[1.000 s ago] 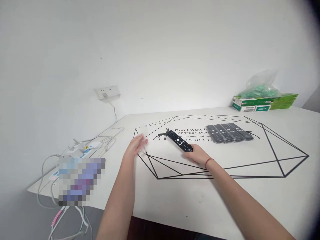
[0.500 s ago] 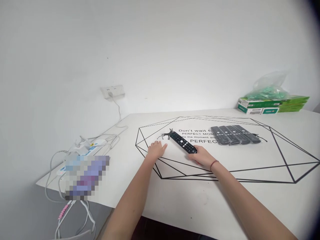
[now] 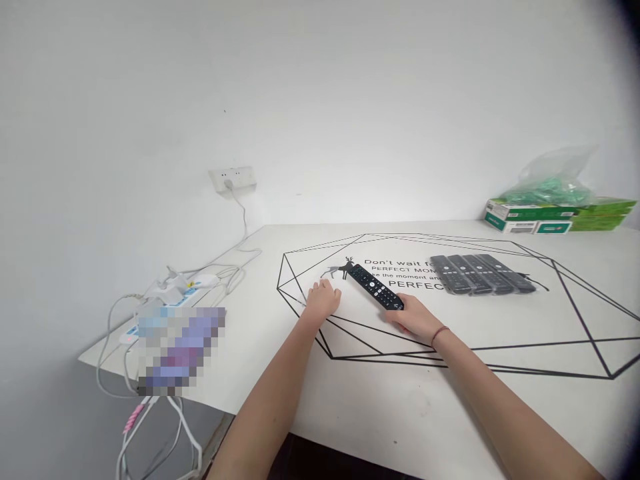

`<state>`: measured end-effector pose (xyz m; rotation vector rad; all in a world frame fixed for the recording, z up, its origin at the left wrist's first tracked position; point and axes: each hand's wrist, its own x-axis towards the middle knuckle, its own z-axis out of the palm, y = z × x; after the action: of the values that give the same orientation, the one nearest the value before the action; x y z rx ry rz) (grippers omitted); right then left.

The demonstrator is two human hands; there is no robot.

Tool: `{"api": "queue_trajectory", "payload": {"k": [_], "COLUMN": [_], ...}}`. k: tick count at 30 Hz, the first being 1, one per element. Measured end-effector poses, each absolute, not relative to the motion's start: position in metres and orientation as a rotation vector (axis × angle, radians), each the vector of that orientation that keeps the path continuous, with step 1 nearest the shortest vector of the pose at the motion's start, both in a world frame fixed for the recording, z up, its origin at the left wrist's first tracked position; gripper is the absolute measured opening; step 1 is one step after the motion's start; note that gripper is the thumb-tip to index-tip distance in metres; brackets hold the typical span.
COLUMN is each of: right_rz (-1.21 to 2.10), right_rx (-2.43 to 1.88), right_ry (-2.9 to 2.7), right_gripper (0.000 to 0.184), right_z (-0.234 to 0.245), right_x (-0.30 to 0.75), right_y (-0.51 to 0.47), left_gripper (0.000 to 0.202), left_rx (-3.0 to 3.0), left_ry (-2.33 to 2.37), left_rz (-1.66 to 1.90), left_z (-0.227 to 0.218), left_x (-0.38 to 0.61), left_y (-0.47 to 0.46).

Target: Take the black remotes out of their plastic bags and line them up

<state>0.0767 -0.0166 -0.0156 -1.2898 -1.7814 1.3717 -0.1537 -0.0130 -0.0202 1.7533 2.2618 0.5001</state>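
A black remote control point(image 3: 376, 287) with white buttons lies slanted in my right hand point(image 3: 414, 319), which grips its near end with thumb and fingers. To its left, my left hand point(image 3: 323, 301) is closed, palm down on the tabletop, with its fingertips curled under. Faint see-through plastic point(image 3: 303, 299), apparently a clear sleeve, shows beside those fingers; its edges are hard to make out. Right of the held remote, several dark remotes in clear wrapping point(image 3: 481, 275) lie side by side over the printed lettering.
The white table point(image 3: 370, 400) bears black printed lines, words and a deer. Green and white boxes point(image 3: 537, 217) with a plastic bag point(image 3: 555, 180) on top stand at the back right. A power strip point(image 3: 200, 288) with cables and a pixelated object point(image 3: 187, 347) occupy the left edge.
The view has turned slightly left, so everything sits a little farther right. My right hand keeps its hold on the remote control; my left hand stays down on the table.
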Motion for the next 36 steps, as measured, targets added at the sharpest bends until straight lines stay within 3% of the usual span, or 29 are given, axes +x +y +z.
{"api": "queue_trajectory", "payload": {"k": [15,23,36], "right_rz": [1.318,1.347,1.382], "right_rx": [-1.310,-1.293,-1.285], "right_ry": [-1.838,-1.800,-1.740], "right_gripper": [0.016,0.017,0.017], "right_z": [-0.016,-0.015,-0.010], "right_x": [0.077,0.077,0.075], "right_y": [-0.018,-0.019,-0.021], "left_gripper": [0.018,0.031,0.022], "left_rx": [1.675,1.690,1.659], "left_ry": [2.291,2.317,2.258], "left_rz": [0.478,0.545,0.550], "left_z": [-0.007,-0.010,-0.006], "left_x": [-0.187,-0.194,-0.189], "left_y": [-0.016,-0.012,-0.018]}}
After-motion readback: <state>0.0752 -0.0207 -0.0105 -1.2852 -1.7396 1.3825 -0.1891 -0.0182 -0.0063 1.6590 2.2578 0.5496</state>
